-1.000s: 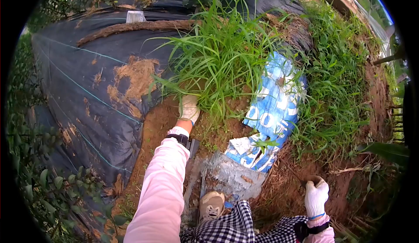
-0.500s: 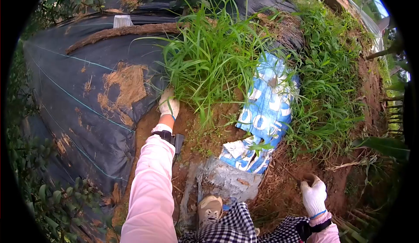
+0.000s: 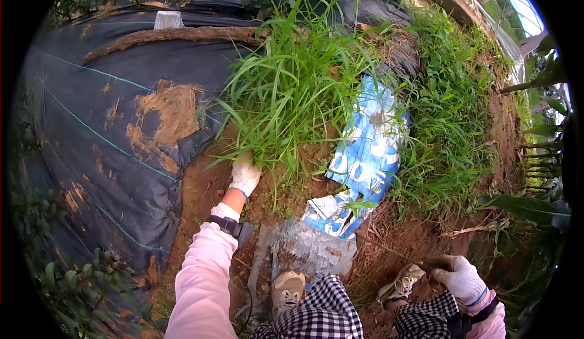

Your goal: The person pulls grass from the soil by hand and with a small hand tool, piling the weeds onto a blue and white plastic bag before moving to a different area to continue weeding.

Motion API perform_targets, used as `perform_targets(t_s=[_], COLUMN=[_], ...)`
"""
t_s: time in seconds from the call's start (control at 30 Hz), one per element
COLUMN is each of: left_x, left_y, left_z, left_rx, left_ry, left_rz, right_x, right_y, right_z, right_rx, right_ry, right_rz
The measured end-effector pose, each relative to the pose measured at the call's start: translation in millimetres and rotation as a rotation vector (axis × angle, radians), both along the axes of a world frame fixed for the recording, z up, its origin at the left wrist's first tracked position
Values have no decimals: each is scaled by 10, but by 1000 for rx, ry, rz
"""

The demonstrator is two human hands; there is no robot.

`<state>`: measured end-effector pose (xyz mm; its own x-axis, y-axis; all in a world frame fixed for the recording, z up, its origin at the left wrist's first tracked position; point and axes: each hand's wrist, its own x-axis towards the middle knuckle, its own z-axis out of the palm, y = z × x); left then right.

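Observation:
In a white knit glove, my left hand (image 3: 246, 174) is at the lower left edge of a tall grass clump (image 3: 286, 89), its fingers closed around the base of some blades and partly hidden by them. Bare brown soil (image 3: 204, 184) lies beside that hand. My right hand (image 3: 465, 281), also gloved, is low at the right, closed around the brown handle (image 3: 439, 265) of a thin, long tool. Its slender dark shaft points up and left over the soil; the kind of tool I cannot tell.
Black ground sheeting (image 3: 109, 132) covers the left, with a branch (image 3: 176, 35) lying across it. A torn blue-and-white plastic sack (image 3: 365, 162) lies between the clump and more weeds (image 3: 444, 132). My shoes (image 3: 288, 290) stand by a grey sheet piece (image 3: 313, 248).
My left hand has moved from the clump's left side slightly right and toward me. My right hand has shifted right, and the tool's shaft and my other shoe now show.

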<state>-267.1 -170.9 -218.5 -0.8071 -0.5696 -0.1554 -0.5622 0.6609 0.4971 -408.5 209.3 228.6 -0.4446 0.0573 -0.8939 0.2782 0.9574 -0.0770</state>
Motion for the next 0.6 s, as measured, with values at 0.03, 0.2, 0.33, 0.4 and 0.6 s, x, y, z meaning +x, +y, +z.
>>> perform_targets(t_s=[0.03, 0.2, 0.33, 0.4, 0.6], left_x=[-169, -799, -594, -400, -41], left_y=[177, 572, 562, 381, -71], left_z=[455, 461, 144, 41, -109], left_rx=[35, 6, 246, 289, 45], left_ry=[-28, 8, 277, 229, -126], left_rz=[15, -329, -26, 152, 448], right_x=[-37, -297, -559, -635, -1132], right_y=[-100, -400, -266, -413, -664], right_z=[27, -126, -661, -787, -2201], right_rx=[-1, -188, -406, -447, -861], right_ry=[-12, 85, 165, 242, 693], right_rz=[14, 64, -29, -45, -109])
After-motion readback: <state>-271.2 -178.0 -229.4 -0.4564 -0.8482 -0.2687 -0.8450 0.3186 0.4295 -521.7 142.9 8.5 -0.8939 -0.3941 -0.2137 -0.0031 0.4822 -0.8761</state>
